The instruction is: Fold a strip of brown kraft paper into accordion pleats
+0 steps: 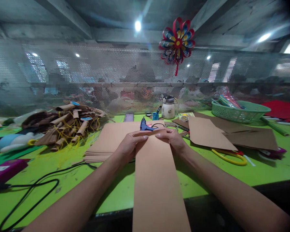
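Observation:
A long sheet of brown kraft paper [157, 180] stretches from the middle of the green table toward me, past the front edge. My left hand [132, 143] grips its far left corner, thumb on top and fingers beneath. At the far right corner my right hand [172, 138] pinches it the same way. Just beyond the sheet's far edge lies a blue glue gun [145, 124]. To the left, partly behind my left hand, is a stack of brown paper sheets [111, 137].
Rolled brown paper pieces with yellow strings [72, 124] are heaped at left, near a black cable [36, 183]. At right are loose brown sheets [207, 132], yellow-handled scissors [229, 158] and a green basket [241, 111]. A jar [168, 108] stands at the back before a perforated screen [111, 67].

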Available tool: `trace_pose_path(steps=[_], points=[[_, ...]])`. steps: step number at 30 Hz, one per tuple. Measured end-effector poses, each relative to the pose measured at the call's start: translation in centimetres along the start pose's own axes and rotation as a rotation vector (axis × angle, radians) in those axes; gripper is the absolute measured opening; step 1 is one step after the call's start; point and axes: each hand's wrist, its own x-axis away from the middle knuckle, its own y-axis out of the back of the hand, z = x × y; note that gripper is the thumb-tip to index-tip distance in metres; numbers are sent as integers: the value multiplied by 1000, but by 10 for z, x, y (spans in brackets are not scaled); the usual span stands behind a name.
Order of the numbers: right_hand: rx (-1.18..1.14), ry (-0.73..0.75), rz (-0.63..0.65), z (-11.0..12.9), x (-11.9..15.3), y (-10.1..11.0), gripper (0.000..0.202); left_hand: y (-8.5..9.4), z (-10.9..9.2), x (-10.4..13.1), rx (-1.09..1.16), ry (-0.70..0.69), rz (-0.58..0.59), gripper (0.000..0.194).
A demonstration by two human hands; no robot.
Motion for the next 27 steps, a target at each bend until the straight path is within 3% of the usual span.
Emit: trace_pose_path(steps=[8, 19, 27], points=[[54, 54, 40, -3, -2, 4, 17, 4, 0, -2, -24, -37, -20, 27], [290, 290, 170, -2, -5, 14, 11, 3, -5, 2, -10, -32, 4, 21], [200, 224, 215, 1, -4, 15, 11, 12, -5, -2, -54, -91, 86, 20]])
